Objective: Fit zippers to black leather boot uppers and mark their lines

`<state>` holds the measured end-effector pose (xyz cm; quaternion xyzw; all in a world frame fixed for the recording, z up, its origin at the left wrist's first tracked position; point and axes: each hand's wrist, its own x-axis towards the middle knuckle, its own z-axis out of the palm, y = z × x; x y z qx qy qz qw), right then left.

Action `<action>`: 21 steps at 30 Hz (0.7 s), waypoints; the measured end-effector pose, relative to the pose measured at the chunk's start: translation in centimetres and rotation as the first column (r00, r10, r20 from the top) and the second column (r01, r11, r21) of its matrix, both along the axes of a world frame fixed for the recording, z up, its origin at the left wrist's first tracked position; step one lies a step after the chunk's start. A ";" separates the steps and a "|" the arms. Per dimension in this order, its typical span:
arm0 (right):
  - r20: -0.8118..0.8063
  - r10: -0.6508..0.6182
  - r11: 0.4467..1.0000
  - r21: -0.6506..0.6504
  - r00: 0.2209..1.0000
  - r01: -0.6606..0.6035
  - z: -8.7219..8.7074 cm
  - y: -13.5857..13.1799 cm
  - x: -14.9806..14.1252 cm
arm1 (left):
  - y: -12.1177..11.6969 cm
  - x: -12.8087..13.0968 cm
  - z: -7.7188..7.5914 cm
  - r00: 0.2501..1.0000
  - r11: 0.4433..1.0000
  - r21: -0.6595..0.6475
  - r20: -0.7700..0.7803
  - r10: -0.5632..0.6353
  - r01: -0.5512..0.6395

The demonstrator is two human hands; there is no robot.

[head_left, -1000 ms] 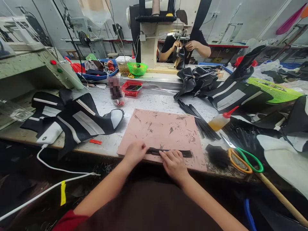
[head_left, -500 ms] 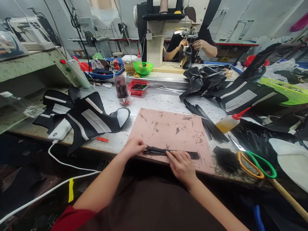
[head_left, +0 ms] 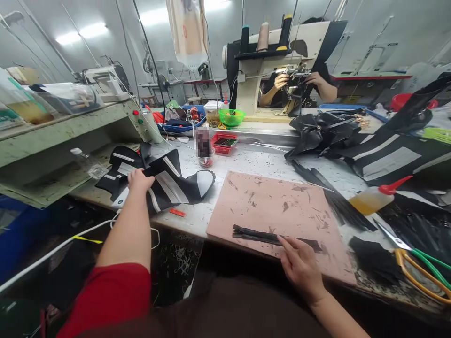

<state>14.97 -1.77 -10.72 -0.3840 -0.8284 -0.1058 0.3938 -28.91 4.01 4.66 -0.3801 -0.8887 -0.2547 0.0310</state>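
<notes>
A black zipper [head_left: 255, 234] lies lengthwise near the front edge of a pink cutting board [head_left: 260, 202]. My right hand [head_left: 303, 267] rests at its right part, fingers stretched forward and the fingertips touching it from above. Over to the left, my left hand [head_left: 139, 180] has its fingers curled over the upper edge of a black boot upper [head_left: 169, 185] with white strips and a white toe patch. Its fingertips are partly hidden. Another black boot upper [head_left: 123, 157] with white strips lies behind that one.
Scissors [head_left: 405, 253], a glue bottle [head_left: 373, 199] with a red nozzle and black strips [head_left: 338, 197] lie on the right. A white power bank [head_left: 120, 199] sits beneath the boot upper. A sewing machine [head_left: 246, 89] stands behind, where another person's hands [head_left: 282, 82] work.
My left hand has let go of the zipper's left end and moved left onto the boot upper. My right hand stays on the zipper. The view has turned left and up.
</notes>
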 end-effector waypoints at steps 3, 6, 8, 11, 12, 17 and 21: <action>-0.028 0.009 1.000 -0.003 1.000 -0.009 0.8 0.0 -0.8 | -0.2 -1.4 2.7 0.989 0.972 -0.185 0.001 -0.145 0.142; -0.029 0.071 0.997 0.020 0.997 -0.071 2.4 0.3 -2.8 | -1.8 -0.9 5.8 0.951 0.917 -0.281 -0.045 -0.306 0.282; -0.012 0.158 0.987 0.014 0.987 -0.158 3.8 0.6 -5.1 | -3.7 0.3 7.7 0.924 0.900 -0.284 -0.097 -0.371 0.331; 0.031 0.343 0.936 -0.087 0.939 -0.340 5.7 0.6 -10.2 | -7.6 2.9 9.9 0.881 0.891 -0.042 -0.132 -0.454 0.452; 0.031 0.406 0.909 -0.121 0.914 -0.399 6.2 0.3 -12.1 | -8.9 4.0 10.4 0.868 0.866 0.079 -0.100 -0.486 0.494; -0.104 0.602 0.751 -0.262 0.791 -0.606 7.1 -2.3 -18.7 | -14.5 9.0 11.2 0.852 0.873 0.403 0.319 -0.415 0.274; -0.202 0.716 0.517 -0.490 0.669 -0.701 6.4 -3.5 -16.5 | -17.5 9.9 9.1 0.734 0.976 0.209 0.654 -0.186 0.061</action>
